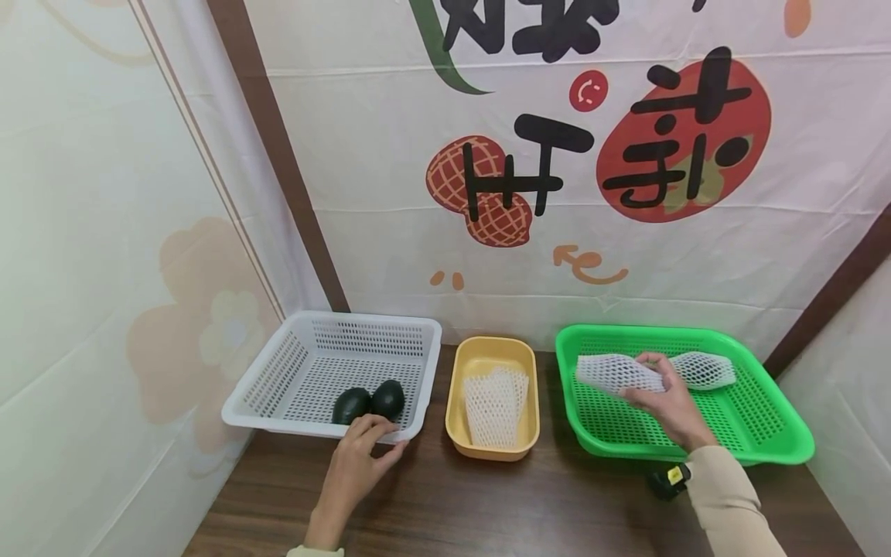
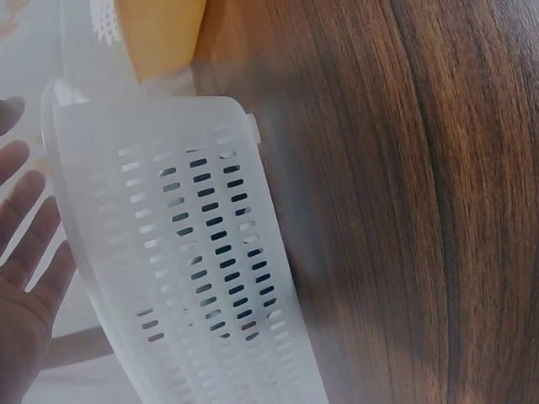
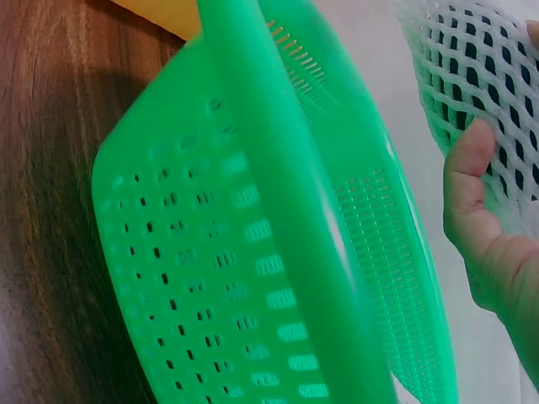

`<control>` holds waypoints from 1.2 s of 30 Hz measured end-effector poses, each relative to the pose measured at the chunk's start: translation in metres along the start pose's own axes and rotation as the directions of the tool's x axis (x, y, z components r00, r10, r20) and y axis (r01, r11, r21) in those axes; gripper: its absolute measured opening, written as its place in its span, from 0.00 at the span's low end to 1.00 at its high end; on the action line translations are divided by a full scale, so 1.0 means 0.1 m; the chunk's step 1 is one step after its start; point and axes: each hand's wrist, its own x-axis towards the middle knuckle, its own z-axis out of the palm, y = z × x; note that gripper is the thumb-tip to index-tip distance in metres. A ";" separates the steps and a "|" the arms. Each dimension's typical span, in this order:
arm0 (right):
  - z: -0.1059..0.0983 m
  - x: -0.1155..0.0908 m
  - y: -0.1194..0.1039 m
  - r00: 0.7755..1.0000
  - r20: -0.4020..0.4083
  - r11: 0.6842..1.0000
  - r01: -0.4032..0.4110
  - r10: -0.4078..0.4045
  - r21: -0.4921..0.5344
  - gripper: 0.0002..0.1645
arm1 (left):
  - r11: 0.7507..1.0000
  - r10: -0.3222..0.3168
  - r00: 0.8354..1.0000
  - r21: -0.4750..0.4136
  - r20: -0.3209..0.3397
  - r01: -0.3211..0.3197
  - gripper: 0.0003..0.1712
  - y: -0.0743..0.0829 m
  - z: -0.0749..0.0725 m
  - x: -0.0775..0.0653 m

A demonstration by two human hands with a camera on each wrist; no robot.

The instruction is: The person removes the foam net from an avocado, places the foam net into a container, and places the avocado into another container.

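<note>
My right hand (image 1: 665, 396) grips an avocado in a white foam net (image 1: 618, 374) above the green basket (image 1: 790, 418). In the right wrist view, dark skin shows through the mesh of the netted avocado (image 3: 480, 76), with the thumb pressed against it. Another netted fruit (image 1: 703, 370) lies at the back of the green basket. On the left, my left hand (image 1: 358, 464) hovers at the front rim of the white basket (image 1: 261, 418), fingers loosely bent and holding nothing. Just beyond its fingertips, two dark avocados (image 1: 351, 405) (image 1: 387, 399) lie side by side in that basket.
Between the two baskets stands a yellow tray (image 1: 455, 433) with flat white foam nets (image 1: 493, 410) in it. All three sit on a brown wooden table (image 1: 557, 503). A printed cloth (image 1: 376, 247) hangs right behind them, and cloth walls rise at both sides.
</note>
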 end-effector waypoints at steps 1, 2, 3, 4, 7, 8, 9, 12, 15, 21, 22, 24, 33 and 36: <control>0.01 -0.01 -0.01 1.000 0.005 1.000 0.002 -0.002 -0.003 0.33 | 1.000 0.009 1.000 -0.002 -0.006 -0.009 0.12 0.00 0.00 0.00; 0.02 -0.02 -0.01 1.000 0.007 1.000 -0.001 0.001 -0.001 0.33 | 1.000 0.016 1.000 -0.001 -0.011 -0.016 0.12 0.01 0.01 0.00; 0.04 -0.03 -0.02 1.000 0.008 1.000 -0.003 0.003 -0.001 0.33 | 1.000 0.019 1.000 0.000 -0.012 -0.019 0.13 0.01 0.01 0.01; 0.05 -0.04 -0.02 1.000 0.009 1.000 -0.005 0.005 -0.002 0.33 | 1.000 0.022 1.000 -0.002 -0.014 -0.022 0.13 0.01 0.01 0.01; 0.09 -0.07 -0.04 1.000 0.011 1.000 -0.005 0.005 -0.013 0.33 | 1.000 0.029 0.999 -0.003 -0.021 -0.029 0.13 0.03 0.02 0.00; 0.10 -0.08 -0.05 1.000 0.013 1.000 -0.004 0.004 -0.013 0.33 | 1.000 0.029 0.999 -0.002 -0.022 -0.029 0.13 0.03 0.02 0.00; 0.11 -0.09 -0.05 1.000 0.017 1.000 0.003 -0.002 -0.015 0.33 | 1.000 0.030 0.999 -0.003 -0.021 -0.030 0.14 0.03 0.02 0.00; 0.14 -0.11 -0.06 0.999 0.037 1.000 0.025 -0.025 -0.007 0.32 | 1.000 0.025 1.000 -0.004 -0.013 -0.025 0.14 0.05 0.02 -0.02; 0.17 -0.13 -0.06 0.998 0.052 0.999 0.036 -0.037 0.010 0.33 | 1.000 0.003 1.000 -0.007 0.011 -0.002 0.14 0.06 0.02 -0.03; 0.22 -0.16 -0.07 0.999 0.050 1.000 0.010 -0.009 -0.007 0.34 | 0.999 -0.014 1.000 -0.032 0.028 0.015 0.14 0.08 0.01 -0.02; 0.23 -0.17 -0.07 0.999 0.049 1.000 0.007 -0.006 -0.008 0.34 | 0.999 -0.004 1.000 -0.035 0.019 0.005 0.15 0.08 0.02 -0.01; 0.25 -0.17 -0.08 0.999 0.048 1.000 0.005 -0.004 -0.004 0.34 | 0.999 0.009 1.000 -0.040 0.007 -0.009 0.15 0.08 0.02 -0.01; 0.32 -0.19 -0.11 0.995 0.092 0.999 0.045 -0.047 0.024 0.33 | 0.999 -0.016 0.999 -0.050 0.028 0.017 0.16 0.14 0.00 0.01; 0.34 -0.20 -0.11 0.993 0.099 0.998 0.057 -0.061 0.037 0.33 | 0.997 -0.029 0.999 -0.065 0.036 0.032 0.16 0.16 -0.01 0.02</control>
